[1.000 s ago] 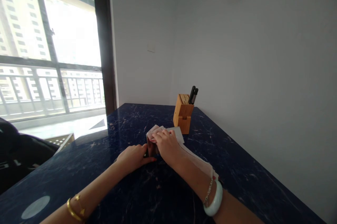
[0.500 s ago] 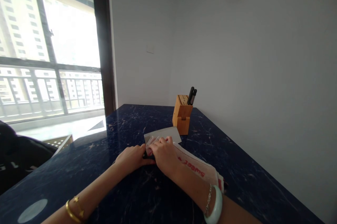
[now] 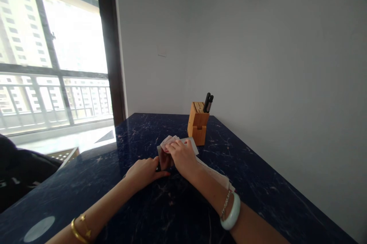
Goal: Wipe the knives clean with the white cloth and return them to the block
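My left hand [image 3: 143, 172] is closed round the black handle of a cleaver [image 3: 194, 145]. The broad grey blade points away from me, towards the knife block. Fingers of my right hand [image 3: 185, 159] grip a pale cloth [image 3: 169, 141], bunched up on the blade. The rest of the cloth trails under my right forearm, along the tabletop. Part of the blade is hidden behind my right hand and the cloth.
A wooden knife block [image 3: 197, 127] with black-handled tools in its slots stands just beyond the blade. The dark blue marbled table [image 3: 155, 125] meets the wall. A black item [image 3: 25, 171] lies at the left, and a pale round patch [image 3: 39, 228] shows near the front.
My right hand has moved slightly up and away along the blade with the cloth, baring the blade near the handle. The trailing cloth has been drawn forward. My left hand stays in place.
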`<state>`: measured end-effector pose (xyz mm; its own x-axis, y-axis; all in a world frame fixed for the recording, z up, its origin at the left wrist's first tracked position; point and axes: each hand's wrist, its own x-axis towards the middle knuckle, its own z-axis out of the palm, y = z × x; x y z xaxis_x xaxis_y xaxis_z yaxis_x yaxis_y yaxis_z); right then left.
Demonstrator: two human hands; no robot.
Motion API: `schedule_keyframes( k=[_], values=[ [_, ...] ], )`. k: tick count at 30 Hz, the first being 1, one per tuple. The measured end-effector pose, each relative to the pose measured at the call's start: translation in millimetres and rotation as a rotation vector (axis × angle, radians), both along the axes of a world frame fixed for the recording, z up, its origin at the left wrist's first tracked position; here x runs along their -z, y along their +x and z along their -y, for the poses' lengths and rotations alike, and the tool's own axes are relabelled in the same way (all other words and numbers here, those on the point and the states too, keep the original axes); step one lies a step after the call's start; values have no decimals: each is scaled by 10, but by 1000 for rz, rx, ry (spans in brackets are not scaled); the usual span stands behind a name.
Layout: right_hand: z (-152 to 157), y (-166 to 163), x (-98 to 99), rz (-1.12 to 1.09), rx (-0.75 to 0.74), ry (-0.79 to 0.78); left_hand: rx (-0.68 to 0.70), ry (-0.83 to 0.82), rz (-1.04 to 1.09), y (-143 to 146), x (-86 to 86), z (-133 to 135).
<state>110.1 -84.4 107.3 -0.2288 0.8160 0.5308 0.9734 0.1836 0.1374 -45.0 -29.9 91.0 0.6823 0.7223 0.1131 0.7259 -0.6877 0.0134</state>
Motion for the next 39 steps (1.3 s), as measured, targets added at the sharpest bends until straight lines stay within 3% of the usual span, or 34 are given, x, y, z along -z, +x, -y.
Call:
schedule_keyframes(
  k=[10, 16, 23, 29, 34, 39],
  values=[
    [-42, 627, 119, -115, 321, -151, -65, -98, 92, -46, -45, -102],
    [25, 725, 76, -146, 332, -120, -127, -472, 347, -262, -183, -325],
    [74, 616, 46, -152, 260, -173, -43, -735, 797, -302, -373, -350],
    [121, 211, 2, -156, 52, -120, 94, -960, 1310, -62, -223, -249],
    [186, -109, 61, -449, -211, -271, 113, -1002, 1307, 28, -90, -140],
    [187, -115, 109, -692, -237, -343, 189, -869, 1214, 96, -46, -60]
  ],
)
